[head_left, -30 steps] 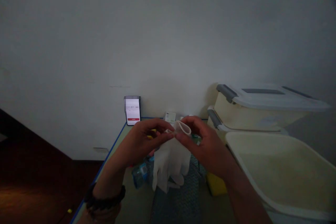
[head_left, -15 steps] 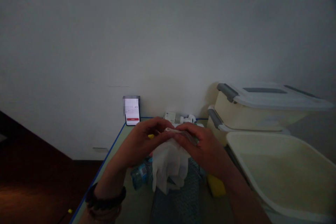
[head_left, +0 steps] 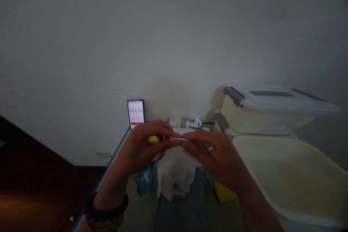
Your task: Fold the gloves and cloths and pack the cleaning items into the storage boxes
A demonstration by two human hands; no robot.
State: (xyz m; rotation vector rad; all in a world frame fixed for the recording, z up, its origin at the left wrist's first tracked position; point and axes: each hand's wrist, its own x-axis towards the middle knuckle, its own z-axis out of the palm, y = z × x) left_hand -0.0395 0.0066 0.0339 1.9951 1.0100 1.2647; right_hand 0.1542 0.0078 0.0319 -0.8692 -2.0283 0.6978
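A white rubber glove (head_left: 175, 168) hangs fingers-down in front of me, held by its cuff. My left hand (head_left: 145, 146) pinches the cuff from the left and my right hand (head_left: 213, 154) pinches it from the right, fingertips almost meeting at the top. A dark beaded bracelet (head_left: 104, 208) sits on my left wrist. The glove's cuff opening is pressed nearly flat between my fingers.
A phone (head_left: 135, 113) with a lit timer screen leans against the wall. A mesh item (head_left: 185, 206), a plastic bottle (head_left: 143, 181), yellow objects (head_left: 223, 192) and small items lie on the table. An open cream tub (head_left: 288, 174) and stacked lidded bins (head_left: 272, 110) stand at right.
The glove's cuff, open and rounded a second ago, has been flattened between my fingers. Both hands have shifted slightly while keeping their hold.
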